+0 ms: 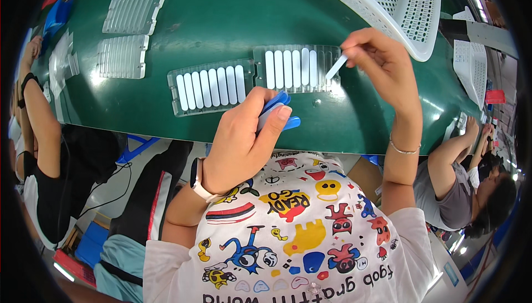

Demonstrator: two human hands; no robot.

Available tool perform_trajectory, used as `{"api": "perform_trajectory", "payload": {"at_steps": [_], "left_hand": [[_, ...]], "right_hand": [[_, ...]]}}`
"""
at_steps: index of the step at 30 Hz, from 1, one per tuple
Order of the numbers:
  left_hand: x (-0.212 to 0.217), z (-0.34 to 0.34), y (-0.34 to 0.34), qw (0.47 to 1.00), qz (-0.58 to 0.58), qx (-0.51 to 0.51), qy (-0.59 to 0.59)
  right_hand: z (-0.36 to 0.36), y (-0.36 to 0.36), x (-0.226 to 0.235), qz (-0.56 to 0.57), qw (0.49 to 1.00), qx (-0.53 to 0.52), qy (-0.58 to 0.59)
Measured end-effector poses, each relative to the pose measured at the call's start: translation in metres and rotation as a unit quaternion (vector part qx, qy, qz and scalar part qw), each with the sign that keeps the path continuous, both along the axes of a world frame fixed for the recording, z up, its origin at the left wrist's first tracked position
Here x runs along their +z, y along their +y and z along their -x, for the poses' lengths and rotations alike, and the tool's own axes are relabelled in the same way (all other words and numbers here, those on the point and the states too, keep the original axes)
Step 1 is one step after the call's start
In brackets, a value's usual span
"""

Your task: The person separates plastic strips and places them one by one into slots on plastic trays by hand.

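My right hand (382, 64) pinches one white round-ended strip (336, 68) between thumb and fingertips. The strip is tilted over the right end of a clear slotted tray (329, 56). Several white strips (287, 69) lie side by side in that tray, with bare slots at its right end. My left hand (244, 136) is closed around a small bunch of blue round-ended strips (290, 123), with a pale one among them, just in front of the trays. Left of it, a second clear tray (178, 109) holds a row of white strips (209, 88).
Two more clear slotted trays (133, 13) lie on the green table (216, 20) at the far left. A white perforated basket (418, 20) stands at the back right. Co-workers' arms (41, 103) show at both sides. Clear plastic pieces (62, 62) lie near the left one.
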State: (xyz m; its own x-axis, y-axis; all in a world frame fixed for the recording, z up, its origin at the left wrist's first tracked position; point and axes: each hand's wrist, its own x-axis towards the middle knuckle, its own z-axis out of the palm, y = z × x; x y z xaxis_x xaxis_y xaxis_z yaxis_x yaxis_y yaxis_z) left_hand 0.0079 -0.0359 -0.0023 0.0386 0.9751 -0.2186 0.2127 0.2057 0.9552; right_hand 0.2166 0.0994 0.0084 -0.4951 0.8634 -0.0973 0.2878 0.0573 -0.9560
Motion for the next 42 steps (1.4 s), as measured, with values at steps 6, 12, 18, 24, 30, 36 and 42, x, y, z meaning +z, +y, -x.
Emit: {"api": "perform_trajectory", "payload": {"at_steps": [6,12,18,24,30,36,42], "left_hand": [[0.0,-0.005,0.002,0.999,-0.032,0.003,0.037],[0.0,-0.005,0.001,0.998,-0.042,0.004,0.049],[0.001,-0.006,0.002,0.999,-0.018,0.009,0.035],[0.003,-0.007,0.003,0.998,-0.018,0.036,0.041],[0.002,-0.008,0.006,0.999,-0.018,0.035,0.025],[-0.005,-0.01,0.004,0.999,0.019,0.03,-0.018],[0.007,-0.011,0.007,0.97,0.148,0.029,-0.188]], "right_hand": [[0.015,0.008,-0.01,-0.123,0.969,0.166,-0.139],[0.017,0.007,-0.01,-0.183,0.958,0.132,-0.178],[0.013,0.011,-0.013,-0.138,0.957,0.154,-0.202],[0.014,-0.001,-0.01,-0.289,0.938,0.141,-0.132],[0.019,-0.044,-0.012,-0.343,0.914,0.215,-0.004],[0.013,-0.055,-0.013,-0.505,0.835,0.218,0.018],[0.003,-0.063,-0.008,-0.535,0.815,0.221,0.032]]}}
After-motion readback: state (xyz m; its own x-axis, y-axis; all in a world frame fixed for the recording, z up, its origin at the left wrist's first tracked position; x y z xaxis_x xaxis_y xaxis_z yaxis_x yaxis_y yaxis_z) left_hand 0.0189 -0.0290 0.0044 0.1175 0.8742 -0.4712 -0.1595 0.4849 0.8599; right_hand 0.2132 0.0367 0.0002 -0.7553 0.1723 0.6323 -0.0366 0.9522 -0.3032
